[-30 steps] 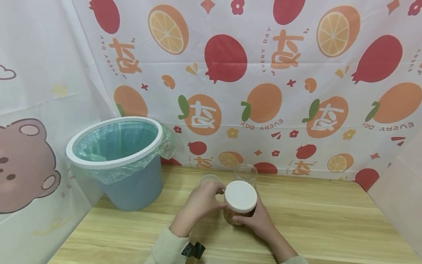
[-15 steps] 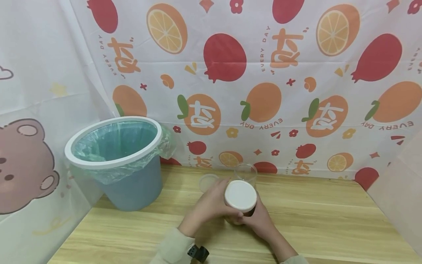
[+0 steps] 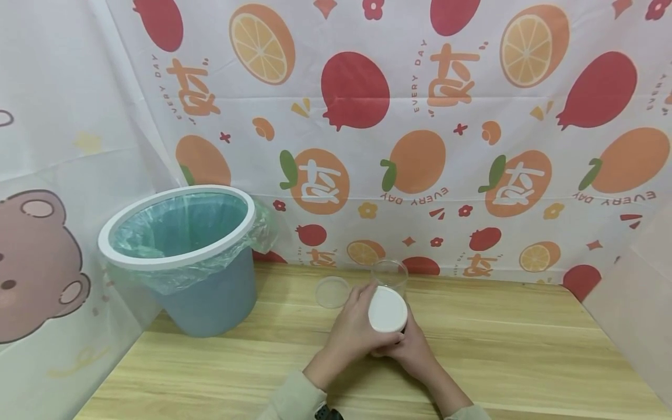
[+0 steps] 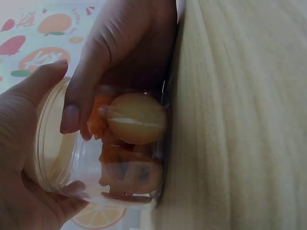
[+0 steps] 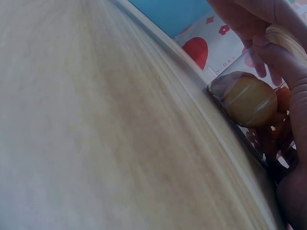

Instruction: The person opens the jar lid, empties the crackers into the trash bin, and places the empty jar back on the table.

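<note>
A clear jar [image 4: 91, 167] with a white lid [image 3: 388, 310] stands on the wooden table between both hands. Inside it, a round yellow-tan piece [image 4: 137, 119] and several orange-brown pieces [image 4: 132, 175] show through the wall. My left hand [image 3: 350, 328] curls round the lid from the left, thumb at the near side, fingers behind. Lower down, my right hand [image 3: 416, 351] grips the jar's body from the right, its thumb [image 4: 76, 103] across the clear wall. The head view hides most of the body behind the hands.
Just behind the jar stands a clear, open-topped container [image 3: 389, 269]. A flat transparent disc [image 3: 332, 293] lies on the table [image 3: 525, 350] to the left of it. The blue-grey bin [image 3: 210, 303], lined with a green bag, is at the left by the patterned cloth [image 3: 362, 146].
My left hand has swung from the lid's left side to wrap round it, covering its left part. The disc behind is fully uncovered. My right hand keeps its hold on the jar.
</note>
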`<state>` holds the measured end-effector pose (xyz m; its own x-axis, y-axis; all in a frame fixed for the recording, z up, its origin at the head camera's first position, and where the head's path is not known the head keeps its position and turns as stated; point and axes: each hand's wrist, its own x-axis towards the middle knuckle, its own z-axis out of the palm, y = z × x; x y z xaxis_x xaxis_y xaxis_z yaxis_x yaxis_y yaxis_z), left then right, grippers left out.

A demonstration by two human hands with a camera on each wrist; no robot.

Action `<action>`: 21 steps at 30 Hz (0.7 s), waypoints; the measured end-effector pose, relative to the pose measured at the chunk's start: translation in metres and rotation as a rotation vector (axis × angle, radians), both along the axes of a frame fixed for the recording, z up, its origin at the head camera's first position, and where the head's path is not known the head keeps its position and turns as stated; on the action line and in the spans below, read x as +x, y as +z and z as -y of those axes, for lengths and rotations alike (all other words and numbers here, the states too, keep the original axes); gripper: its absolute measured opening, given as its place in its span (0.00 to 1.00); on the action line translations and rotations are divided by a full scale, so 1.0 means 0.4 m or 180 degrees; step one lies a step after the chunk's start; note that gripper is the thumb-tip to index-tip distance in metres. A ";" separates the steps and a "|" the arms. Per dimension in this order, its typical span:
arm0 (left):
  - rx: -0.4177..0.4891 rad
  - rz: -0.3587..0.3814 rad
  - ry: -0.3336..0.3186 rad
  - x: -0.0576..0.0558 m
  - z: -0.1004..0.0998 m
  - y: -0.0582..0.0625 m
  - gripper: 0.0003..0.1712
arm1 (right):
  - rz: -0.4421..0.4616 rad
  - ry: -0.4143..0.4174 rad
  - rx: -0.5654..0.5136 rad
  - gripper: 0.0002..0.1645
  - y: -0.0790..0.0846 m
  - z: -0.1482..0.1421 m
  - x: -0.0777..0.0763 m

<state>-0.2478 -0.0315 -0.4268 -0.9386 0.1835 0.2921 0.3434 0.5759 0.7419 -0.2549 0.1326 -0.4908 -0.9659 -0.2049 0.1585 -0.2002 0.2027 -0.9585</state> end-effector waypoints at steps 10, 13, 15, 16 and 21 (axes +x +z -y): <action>-0.0091 0.0006 0.0126 0.010 -0.009 0.001 0.65 | 0.0018 -0.0059 0.0135 0.73 0.002 0.000 0.001; -0.0114 -0.0027 0.0139 0.010 -0.010 0.001 0.64 | 0.0018 -0.0063 0.0151 0.73 0.003 0.001 0.001; -0.0138 -0.0057 0.0145 0.009 -0.011 0.003 0.64 | 0.0010 -0.0062 0.0148 0.72 0.004 0.001 0.001; -0.0138 -0.0069 0.0144 0.009 -0.011 0.004 0.64 | 0.0009 -0.0068 0.0147 0.72 0.004 0.001 0.001; -0.0083 -0.0170 0.0133 0.010 -0.005 0.019 0.64 | 0.0016 -0.0079 0.0180 0.73 0.003 0.001 0.004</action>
<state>-0.2437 -0.0294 -0.4193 -0.9288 0.1526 0.3376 0.3574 0.6095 0.7077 -0.2534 0.1323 -0.4895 -0.9716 -0.1892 0.1424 -0.1896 0.2614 -0.9464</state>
